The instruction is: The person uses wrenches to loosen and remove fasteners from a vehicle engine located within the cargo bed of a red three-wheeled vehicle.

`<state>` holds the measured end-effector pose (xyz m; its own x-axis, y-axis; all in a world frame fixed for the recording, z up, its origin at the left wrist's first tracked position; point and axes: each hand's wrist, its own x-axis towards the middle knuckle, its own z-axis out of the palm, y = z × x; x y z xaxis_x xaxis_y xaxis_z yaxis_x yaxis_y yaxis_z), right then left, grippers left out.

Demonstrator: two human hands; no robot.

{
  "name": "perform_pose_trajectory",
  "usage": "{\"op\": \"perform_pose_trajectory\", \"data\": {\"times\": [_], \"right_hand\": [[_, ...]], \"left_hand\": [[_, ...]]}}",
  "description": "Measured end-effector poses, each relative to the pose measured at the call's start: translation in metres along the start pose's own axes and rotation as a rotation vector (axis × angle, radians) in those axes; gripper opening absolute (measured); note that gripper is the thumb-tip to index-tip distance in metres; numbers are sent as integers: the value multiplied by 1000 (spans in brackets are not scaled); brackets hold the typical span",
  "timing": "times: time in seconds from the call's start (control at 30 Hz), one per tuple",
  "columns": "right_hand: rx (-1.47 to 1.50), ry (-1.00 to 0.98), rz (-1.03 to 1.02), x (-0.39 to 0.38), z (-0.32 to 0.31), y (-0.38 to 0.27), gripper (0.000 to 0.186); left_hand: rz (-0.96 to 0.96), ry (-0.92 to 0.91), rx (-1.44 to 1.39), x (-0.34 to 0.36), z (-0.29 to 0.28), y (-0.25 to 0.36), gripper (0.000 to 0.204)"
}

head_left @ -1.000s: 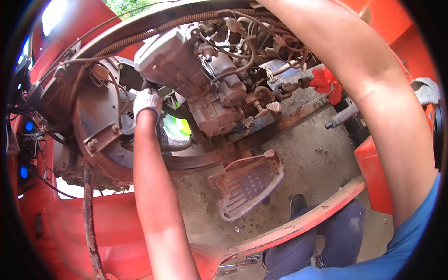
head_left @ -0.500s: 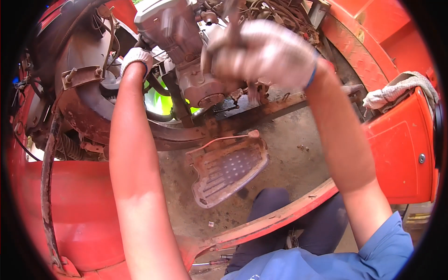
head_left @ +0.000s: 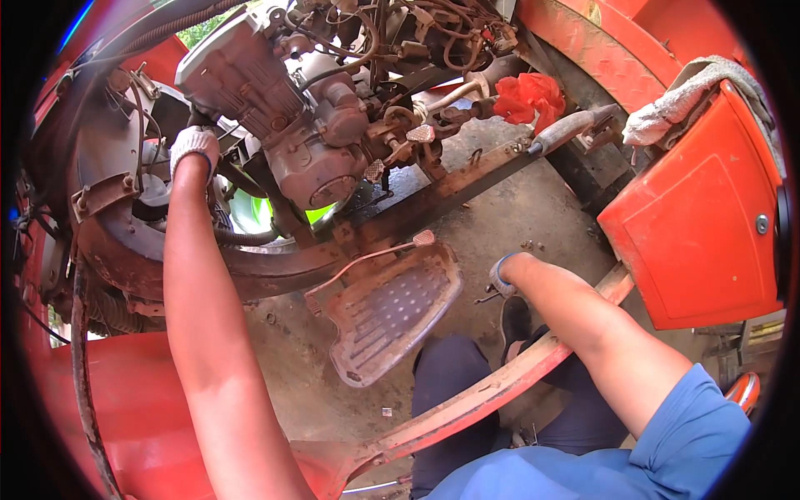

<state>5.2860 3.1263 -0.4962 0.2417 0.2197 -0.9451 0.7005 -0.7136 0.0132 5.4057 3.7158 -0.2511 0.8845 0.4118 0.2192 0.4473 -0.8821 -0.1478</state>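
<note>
My left hand (head_left: 194, 147), in a whitish knitted glove, reaches in against the front side of the grey, dirty engine (head_left: 279, 142). Its fingers are hidden among the parts there, so their grip does not show. Low over the floor, right of the rusty footboard (head_left: 398, 321), is my right hand (head_left: 502, 275), also gloved. Wrist and forearm hide most of it. A small dark piece (head_left: 486, 297) sticks out beside the glove, too little of it showing to name. The engine sits above a rusty frame rail (head_left: 433, 207).
A red curved bar (head_left: 492, 392) crosses in front of my legs. At right stands a red box (head_left: 692, 217) with a grey cloth (head_left: 700, 96) draped over it. Red plastic or cloth (head_left: 531, 102) lies past the rail. Cables and hoses (head_left: 358, 50) crowd the top.
My right hand has dropped from in front of the engine to low above the floor, nearer my body. The view has shifted; my left hand stays at the engine's side.
</note>
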Motion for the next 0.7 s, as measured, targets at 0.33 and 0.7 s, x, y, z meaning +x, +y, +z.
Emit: {"op": "perform_pose_trajectory", "data": {"times": [0.33,0.7], "right_hand": [[-116,114,-252,104,46,-37,36],[339,405,-475,-190,-86,-63,49]], "left_hand": [[71,10,21,-33,-42,44,35],[-49,12,-211,-54,32,-8,36]]}}
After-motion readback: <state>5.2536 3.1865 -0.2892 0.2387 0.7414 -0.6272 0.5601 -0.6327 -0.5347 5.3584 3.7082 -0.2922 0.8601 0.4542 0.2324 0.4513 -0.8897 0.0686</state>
